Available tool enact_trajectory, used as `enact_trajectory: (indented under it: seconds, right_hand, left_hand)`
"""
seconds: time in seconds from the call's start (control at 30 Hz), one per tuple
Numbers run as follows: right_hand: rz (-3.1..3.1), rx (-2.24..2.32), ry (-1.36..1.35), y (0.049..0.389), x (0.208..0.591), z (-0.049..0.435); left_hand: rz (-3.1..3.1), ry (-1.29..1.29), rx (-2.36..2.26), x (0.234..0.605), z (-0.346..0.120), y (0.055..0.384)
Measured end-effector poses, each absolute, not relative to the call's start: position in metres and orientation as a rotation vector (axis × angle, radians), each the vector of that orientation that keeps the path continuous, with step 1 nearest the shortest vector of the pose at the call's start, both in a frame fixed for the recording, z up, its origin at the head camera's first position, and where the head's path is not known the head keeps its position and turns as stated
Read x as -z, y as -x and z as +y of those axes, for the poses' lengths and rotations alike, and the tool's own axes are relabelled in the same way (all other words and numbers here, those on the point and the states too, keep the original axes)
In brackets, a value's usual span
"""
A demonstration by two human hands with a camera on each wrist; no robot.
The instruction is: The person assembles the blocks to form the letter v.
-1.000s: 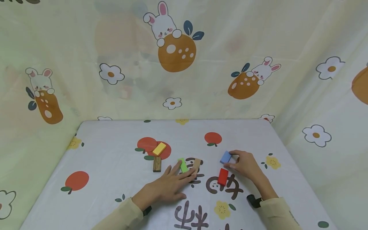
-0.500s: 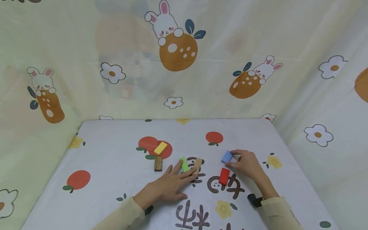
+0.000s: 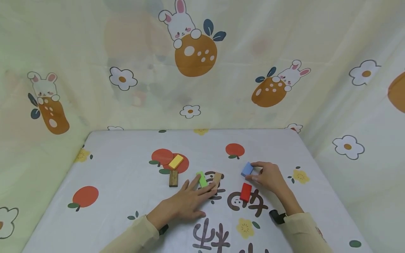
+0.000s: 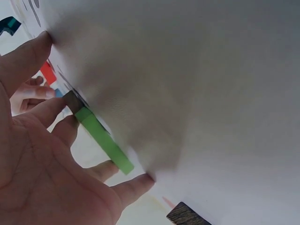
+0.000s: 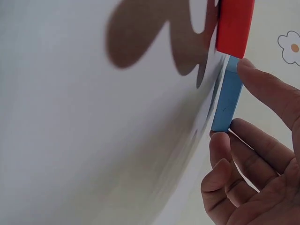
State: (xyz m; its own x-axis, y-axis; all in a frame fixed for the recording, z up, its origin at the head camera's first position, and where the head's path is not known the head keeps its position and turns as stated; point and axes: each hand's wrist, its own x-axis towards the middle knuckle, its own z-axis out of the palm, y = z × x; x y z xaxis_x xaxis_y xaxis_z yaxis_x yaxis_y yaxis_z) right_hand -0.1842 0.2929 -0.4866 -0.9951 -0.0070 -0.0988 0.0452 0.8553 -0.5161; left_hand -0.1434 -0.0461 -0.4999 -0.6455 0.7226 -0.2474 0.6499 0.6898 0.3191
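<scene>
My left hand [image 3: 185, 203] lies palm down on the cloth, fingers spread and fairly straight. Its fingertips touch a bright green block [image 3: 202, 180] and a tan wooden block [image 3: 216, 180]. The green block [image 4: 105, 140] shows beyond the fingers in the left wrist view. Between thumb and fingers, my right hand [image 3: 271, 177] pinches a small blue block [image 3: 247, 169] by its ends. In the right wrist view, the blue block [image 5: 227, 96] is low over or on the cloth; which, I cannot tell. A red block [image 3: 245, 192] lies just nearer than the blue one.
To the left, a yellow block [image 3: 175, 161] lies beside a dark brown wooden block [image 3: 173, 178]. A white printed cloth [image 3: 126, 168] covers the table. Patterned curtains [image 3: 142, 105] stand at the back and both sides.
The blue block has shifted slightly left and away from me in my right hand's pinch. My left hand stays in place on the green and tan blocks.
</scene>
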Motion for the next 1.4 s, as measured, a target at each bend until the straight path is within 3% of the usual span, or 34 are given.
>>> enact_trajectory:
  seconds: [1.4]
  right_hand:
    - [2.983,0.898,0.054,0.195,0.485,0.244]
  left_hand:
    - [2.552,-1.105,-0.302,0.498,-0.048,0.143]
